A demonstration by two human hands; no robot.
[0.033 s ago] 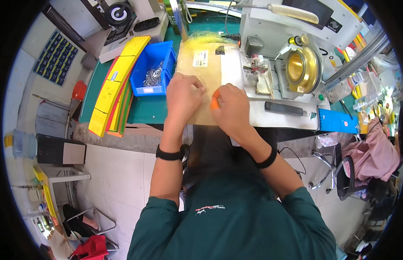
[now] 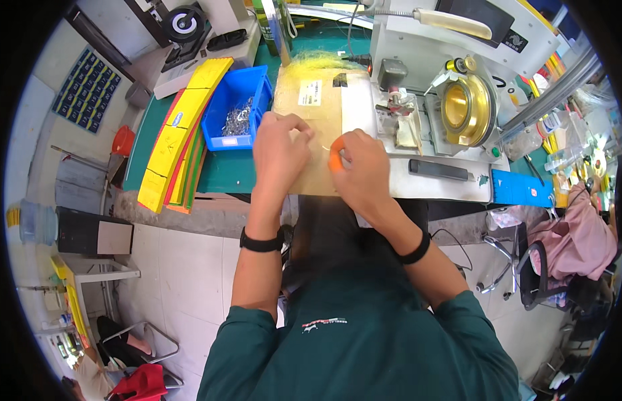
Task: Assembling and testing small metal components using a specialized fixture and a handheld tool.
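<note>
My left hand [image 2: 281, 152] is over the brown cardboard sheet [image 2: 314, 175], thumb and fingers closed in a pinch. Whatever lies between its fingertips is too small to make out. To its right, separated by a short gap, my right hand [image 2: 359, 170] has curled, closed fingers. An orange sleeve-like piece [image 2: 336, 155] wraps its index finger. A thin pale strand [image 2: 325, 148] shows just left of that finger; I cannot tell which hand holds it. The blue bin [image 2: 232, 142] left of my left hand contains small metal pieces [image 2: 238, 119].
Yellow, red and green strips [image 2: 172, 137] lie stacked at the left. Yellow fibres [image 2: 317, 64] lie along the cardboard's far edge. A machine with a gold round part [image 2: 466, 107] stands right, behind a dark grey bar [image 2: 438, 168]. A blue pad [image 2: 521, 187] lies farther right.
My hands have drawn slightly apart, the right one shifting a little to the right. The thin pale strand now shows in the gap.
</note>
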